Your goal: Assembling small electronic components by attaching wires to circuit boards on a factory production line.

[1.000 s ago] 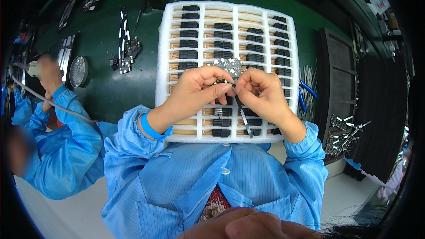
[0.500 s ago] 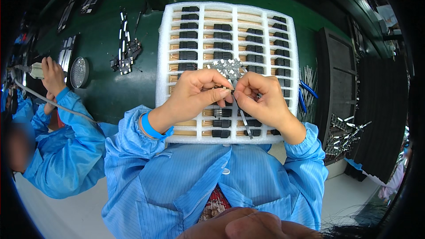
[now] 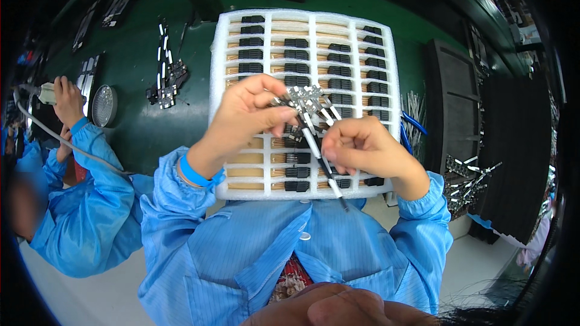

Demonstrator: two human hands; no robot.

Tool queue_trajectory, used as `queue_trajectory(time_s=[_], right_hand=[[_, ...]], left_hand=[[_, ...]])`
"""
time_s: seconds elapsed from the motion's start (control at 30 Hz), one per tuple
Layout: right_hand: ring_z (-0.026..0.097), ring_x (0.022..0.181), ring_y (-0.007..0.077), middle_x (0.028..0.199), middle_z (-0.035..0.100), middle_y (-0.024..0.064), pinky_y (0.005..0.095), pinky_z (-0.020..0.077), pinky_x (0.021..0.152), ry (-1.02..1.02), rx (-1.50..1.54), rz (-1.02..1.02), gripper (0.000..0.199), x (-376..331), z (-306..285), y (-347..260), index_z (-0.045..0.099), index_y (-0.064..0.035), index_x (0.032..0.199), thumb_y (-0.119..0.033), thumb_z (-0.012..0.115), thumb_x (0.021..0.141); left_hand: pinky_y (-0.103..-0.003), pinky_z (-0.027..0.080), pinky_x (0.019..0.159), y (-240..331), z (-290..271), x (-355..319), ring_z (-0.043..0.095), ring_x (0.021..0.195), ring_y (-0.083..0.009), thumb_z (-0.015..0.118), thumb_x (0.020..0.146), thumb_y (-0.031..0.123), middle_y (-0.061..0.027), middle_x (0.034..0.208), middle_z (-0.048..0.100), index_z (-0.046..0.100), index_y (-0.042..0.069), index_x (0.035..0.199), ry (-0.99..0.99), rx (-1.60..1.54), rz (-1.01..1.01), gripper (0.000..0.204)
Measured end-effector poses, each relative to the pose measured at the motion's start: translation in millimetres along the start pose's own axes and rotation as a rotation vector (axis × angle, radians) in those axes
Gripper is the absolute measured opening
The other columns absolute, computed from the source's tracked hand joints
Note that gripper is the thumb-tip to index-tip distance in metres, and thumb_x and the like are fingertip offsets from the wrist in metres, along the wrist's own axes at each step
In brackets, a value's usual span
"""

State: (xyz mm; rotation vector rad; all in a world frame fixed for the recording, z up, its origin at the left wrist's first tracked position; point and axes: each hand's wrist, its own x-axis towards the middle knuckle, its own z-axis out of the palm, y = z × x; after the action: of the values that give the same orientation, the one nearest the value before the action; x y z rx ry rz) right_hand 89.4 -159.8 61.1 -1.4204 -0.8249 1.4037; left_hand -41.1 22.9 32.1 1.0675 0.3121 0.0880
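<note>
My left hand [image 3: 244, 115] pinches a small circuit board [image 3: 307, 99] by its left side, thumb and fingertips closed on it. From the board a thin black-and-white flexible strip [image 3: 327, 172] slants down toward my chest. My right hand [image 3: 368, 148] is beside this strip, its fingers curled and thumb pressed in; whatever lies between the fingertips is too small to make out. Beneath both hands is a white foam tray [image 3: 215, 66] with narrow slots, many holding black connectors [image 3: 340, 71] with tan wires.
Blue-handled pliers [image 3: 414, 123] and a bundle of pale ties [image 3: 414, 104] flank the tray's right side. Further right stands a black case [image 3: 450, 84] beside loose strip boards [image 3: 465, 181]. At left are more boards [image 3: 167, 93], a round dish [image 3: 104, 106] and a co-worker's hand [image 3: 69, 105].
My hands have drawn apart, the left toward the upper left with the board, the right slightly lower. The board has turned, and its strip shows more fully. The view has shifted slightly.
</note>
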Motion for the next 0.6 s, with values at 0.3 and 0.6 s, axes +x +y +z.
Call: queue_trajectory(time_s=[0.3,0.6], right_hand=[[0.060,0.064,0.0178,0.071,0.060,0.0097,0.0282,0.0469,0.057,0.589,-1.042,-0.393,0.014,57,-84,-16,0.061,0.0013,0.085,-0.011,0.058,0.079],[0.058,0.084,0.0284,0.086,0.062,0.0115,0.0381,0.0461,0.073,0.354,-1.433,-0.157,0.014,102,-106,2,0.065,-0.0054,0.084,-0.014,0.056,0.077]], left_hand=[[-0.013,0.032,0.039,20,-26,8,0.041,0.043,-0.0021,0.056,0.080,0.004,-0.0141,0.073,0.061,0.055,-0.003,0.088,-0.303,-0.246,-0.012,0.010],[-0.015,0.025,0.033,5,-26,23,0.036,0.035,-0.0036,0.057,0.078,0.010,-0.0124,0.062,0.057,0.057,-0.006,0.081,-0.689,-0.475,-0.014,0.017]])
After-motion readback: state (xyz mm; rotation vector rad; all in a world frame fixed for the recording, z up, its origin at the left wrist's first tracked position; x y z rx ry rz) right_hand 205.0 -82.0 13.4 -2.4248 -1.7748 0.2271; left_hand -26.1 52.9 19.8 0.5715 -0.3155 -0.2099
